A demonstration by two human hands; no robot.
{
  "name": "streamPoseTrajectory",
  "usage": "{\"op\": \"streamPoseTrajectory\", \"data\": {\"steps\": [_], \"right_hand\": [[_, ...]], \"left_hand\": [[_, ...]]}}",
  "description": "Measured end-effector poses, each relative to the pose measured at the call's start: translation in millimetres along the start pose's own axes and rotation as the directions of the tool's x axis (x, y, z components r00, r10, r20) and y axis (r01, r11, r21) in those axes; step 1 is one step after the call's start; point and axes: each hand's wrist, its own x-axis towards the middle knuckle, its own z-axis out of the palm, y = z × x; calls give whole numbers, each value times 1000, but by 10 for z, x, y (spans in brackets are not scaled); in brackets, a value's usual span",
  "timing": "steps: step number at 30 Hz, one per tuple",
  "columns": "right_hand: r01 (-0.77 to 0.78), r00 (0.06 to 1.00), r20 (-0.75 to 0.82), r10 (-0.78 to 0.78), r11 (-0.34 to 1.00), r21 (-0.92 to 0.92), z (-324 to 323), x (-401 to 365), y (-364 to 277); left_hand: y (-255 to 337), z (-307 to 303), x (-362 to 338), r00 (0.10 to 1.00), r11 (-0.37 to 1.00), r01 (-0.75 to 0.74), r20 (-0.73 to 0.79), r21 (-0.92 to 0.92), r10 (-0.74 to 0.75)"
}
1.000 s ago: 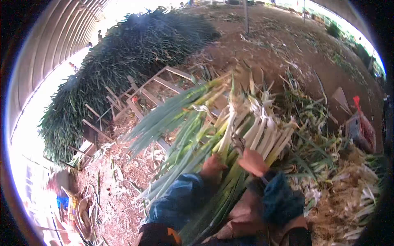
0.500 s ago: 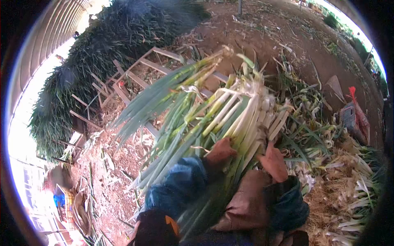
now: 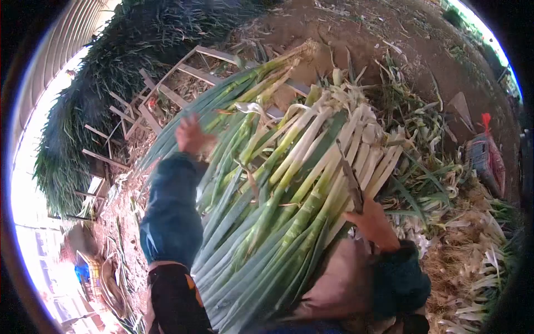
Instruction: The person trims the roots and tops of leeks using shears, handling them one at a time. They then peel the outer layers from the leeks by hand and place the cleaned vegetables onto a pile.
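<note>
A thick heap of long green onions (image 3: 300, 206) lies in front of me, white stems to the upper right, green leaves toward me. My left hand (image 3: 192, 134) is over the leaves at the heap's left side, with its fingers spread and nothing visible in them. My right hand (image 3: 375, 225) is closed around the handle of a dark-bladed knife (image 3: 351, 181). Its blade points up and away, over the white stems. The handle is mostly hidden in my fingers.
A wooden frame (image 3: 197, 75) lies beyond the heap on the left. Behind it rises a large pile of green onions (image 3: 111, 106). Peeled leaf scraps (image 3: 425, 172) cover the ground at right. Trimmed roots (image 3: 445, 273) and more green onions (image 3: 492, 273) lie lower right.
My left hand has left the stems near my right hand and moved up and left over the leaves, opening. The right hand stays near its place, with the knife now in clearer view.
</note>
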Motion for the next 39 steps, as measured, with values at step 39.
{"op": "streamPoseTrajectory", "data": {"steps": [39], "right_hand": [[519, 847, 71, -527, 791, -324, 784, -1093, -222]], "left_hand": [[498, -1637, -3528, 642, 863, 221, 734, -454, 221]]}}
